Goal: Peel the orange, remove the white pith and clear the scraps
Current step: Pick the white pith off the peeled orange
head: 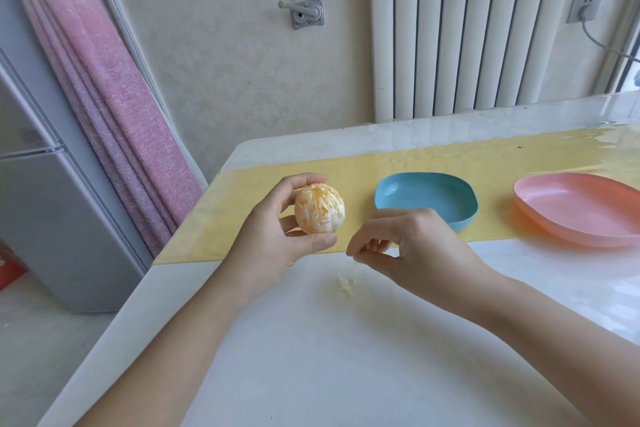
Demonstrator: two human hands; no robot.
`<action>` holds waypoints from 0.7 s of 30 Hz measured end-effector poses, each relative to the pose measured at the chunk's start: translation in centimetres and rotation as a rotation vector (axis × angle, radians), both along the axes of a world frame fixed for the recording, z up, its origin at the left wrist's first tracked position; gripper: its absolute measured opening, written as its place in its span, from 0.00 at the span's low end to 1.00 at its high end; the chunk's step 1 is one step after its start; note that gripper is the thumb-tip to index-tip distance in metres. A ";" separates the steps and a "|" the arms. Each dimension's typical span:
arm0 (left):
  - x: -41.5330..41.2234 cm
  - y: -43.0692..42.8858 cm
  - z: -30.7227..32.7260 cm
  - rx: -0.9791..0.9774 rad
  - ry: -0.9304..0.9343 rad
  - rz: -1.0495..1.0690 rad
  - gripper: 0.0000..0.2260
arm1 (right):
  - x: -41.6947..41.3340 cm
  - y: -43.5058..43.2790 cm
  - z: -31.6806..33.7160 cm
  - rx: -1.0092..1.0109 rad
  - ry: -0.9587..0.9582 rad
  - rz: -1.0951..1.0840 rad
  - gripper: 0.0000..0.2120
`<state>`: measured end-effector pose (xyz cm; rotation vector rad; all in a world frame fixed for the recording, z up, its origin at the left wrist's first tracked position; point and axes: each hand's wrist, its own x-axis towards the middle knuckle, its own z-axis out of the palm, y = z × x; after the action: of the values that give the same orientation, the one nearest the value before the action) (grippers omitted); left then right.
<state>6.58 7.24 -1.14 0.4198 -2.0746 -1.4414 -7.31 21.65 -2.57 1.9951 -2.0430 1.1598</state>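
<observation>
My left hand (pixel 277 232) holds the peeled orange (pixel 319 208) above the table's left part, fingers on top and thumb underneath. White pith streaks still cover much of the fruit. My right hand (pixel 405 246) hovers just to the right of it, fingers curled, fingertips pinched together over the table; whether a shred of pith is between them is too small to tell. A small heap of pith scraps (pixel 345 284) lies on the white table below that hand.
A blue dish (pixel 464 215) and a pink dish (pixel 588 229) sit on the yellow mat (pixel 363 173) to the right. The white table (pixel 346 357) ends at the left, with a fridge and pink curtain beyond. A radiator stands behind the table.
</observation>
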 end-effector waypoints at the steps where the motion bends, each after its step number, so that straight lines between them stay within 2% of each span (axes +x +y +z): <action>1: 0.0 0.0 -0.1 -0.015 -0.002 0.001 0.29 | 0.1 0.0 0.0 -0.007 0.003 0.005 0.08; 8: 0.0 0.2 -0.1 -0.074 -0.019 0.022 0.30 | 0.0 0.2 0.2 -0.063 -0.066 -0.012 0.06; 15: -0.2 1.1 -0.1 -0.161 -0.066 0.021 0.30 | 0.3 0.3 0.9 -0.336 -0.101 -0.032 0.08; 21: -0.1 2.2 0.0 -0.303 -0.087 0.063 0.30 | 0.1 0.2 0.7 -0.355 -0.079 -0.035 0.08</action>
<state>6.43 9.40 -1.16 0.4255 -2.2819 -1.0655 -7.16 21.82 -1.91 1.7638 -1.7421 1.4917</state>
